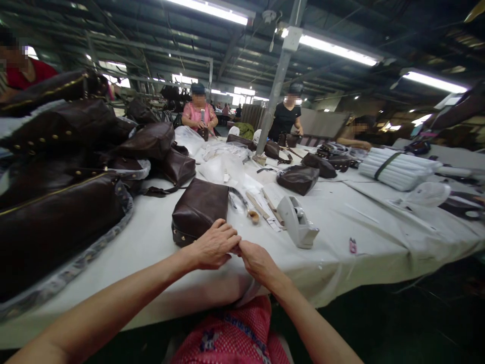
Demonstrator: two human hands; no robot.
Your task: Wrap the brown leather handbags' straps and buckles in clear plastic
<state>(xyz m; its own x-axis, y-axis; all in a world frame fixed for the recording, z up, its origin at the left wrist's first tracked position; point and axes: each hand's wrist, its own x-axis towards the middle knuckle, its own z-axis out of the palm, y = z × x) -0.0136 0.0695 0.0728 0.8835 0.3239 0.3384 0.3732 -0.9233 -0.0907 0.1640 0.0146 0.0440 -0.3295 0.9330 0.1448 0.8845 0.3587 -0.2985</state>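
Observation:
A dark brown leather bag (200,205) with metal studs along its lower edge lies on the white-covered table (341,268). My left hand (215,245) rests at the bag's near right corner, its fingers bent and pressed together. Meeting it fingertip to fingertip is my right hand (259,260), closed in a pinch. Whatever is between the fingers is too small or too hidden to make out. Just right of the hands stands a grey tape dispenser (297,222).
Brown bags (147,141) are heaped on the left. Beyond the bag lie clear plastic wrapping (223,162), strips (265,207) and a brass-coloured piece (253,217). A pink item (352,245) and a strapped white bundle (397,169) are on the right. A metal post (276,86) rises mid-table; several co-workers sit or stand around.

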